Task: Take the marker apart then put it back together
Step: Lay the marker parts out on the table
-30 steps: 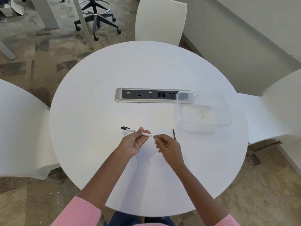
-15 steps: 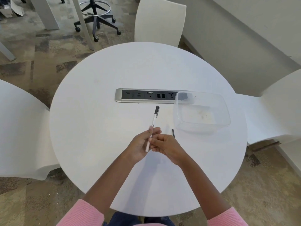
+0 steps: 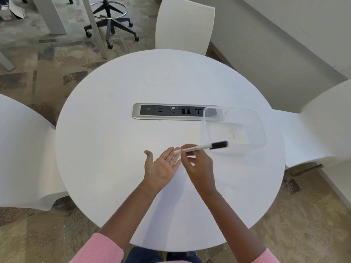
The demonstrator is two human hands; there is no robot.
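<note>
Two hands meet near us: our right hand (image 3: 197,160) pinches the marker (image 3: 201,147), our left hand (image 3: 161,166) lies flat, palm up. Marker's axis runs left-right, cap end right, bare end touching left fingertips (image 3: 175,149).

Round white table (image 3: 106,149): left and near areas open. Clear plastic container (image 3: 247,118) blocks the right; power strip (image 3: 163,112) lies at far centre.

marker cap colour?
Black, on a white barrel. The head view shows the marker held in the right hand.
</note>
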